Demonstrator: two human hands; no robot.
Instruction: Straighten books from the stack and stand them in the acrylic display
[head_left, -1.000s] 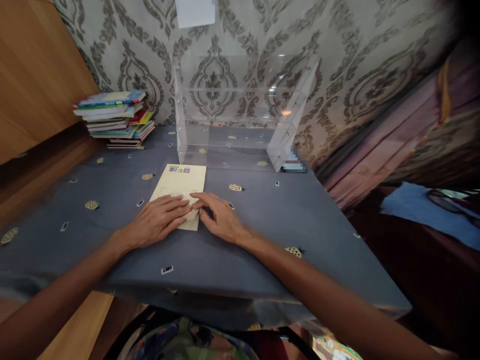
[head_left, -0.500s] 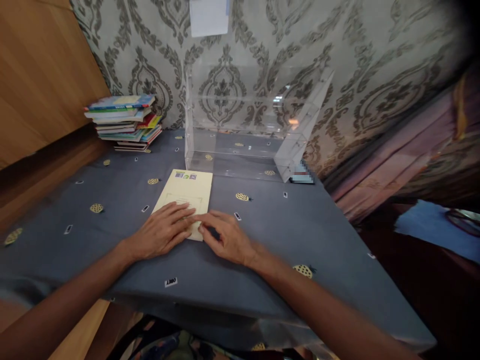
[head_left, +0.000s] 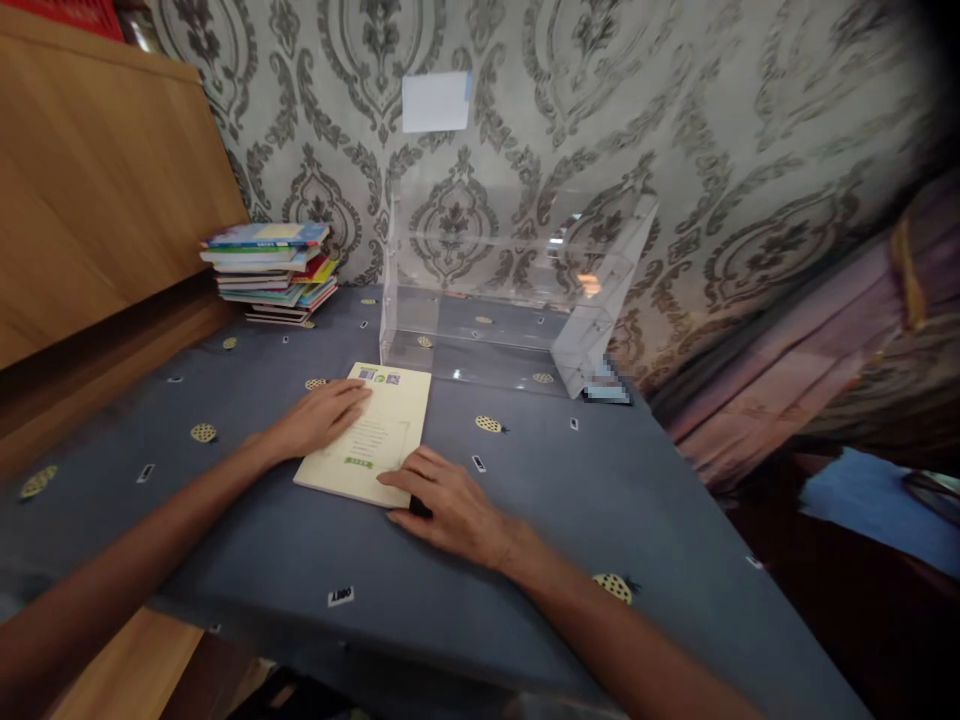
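Observation:
A pale yellow book (head_left: 375,425) lies flat on the tablecloth, with printed codes along its far edge and a framed block of text with a green label lower down. My left hand (head_left: 322,415) rests over its left side, fingers stretched out together toward the far part of the cover. At the near right corner is my right hand (head_left: 454,505), its fingertips on the cover and its thumb apart, by the near edge. Neither hand is wrapped round the book.
Beyond the book stands a clear plastic rack (head_left: 487,370). A stack of books (head_left: 274,275) sits at the back left, near a wooden cabinet (head_left: 112,190). A small, blurred-out item (head_left: 607,385) lies beside the rack's right side. The table (head_left: 247,540) has a grey-blue patterned cloth.
My left hand has slid up and left across the cover, uncovering the text block. My right hand has parted from it and sits at the near right corner. The view has tilted upward.

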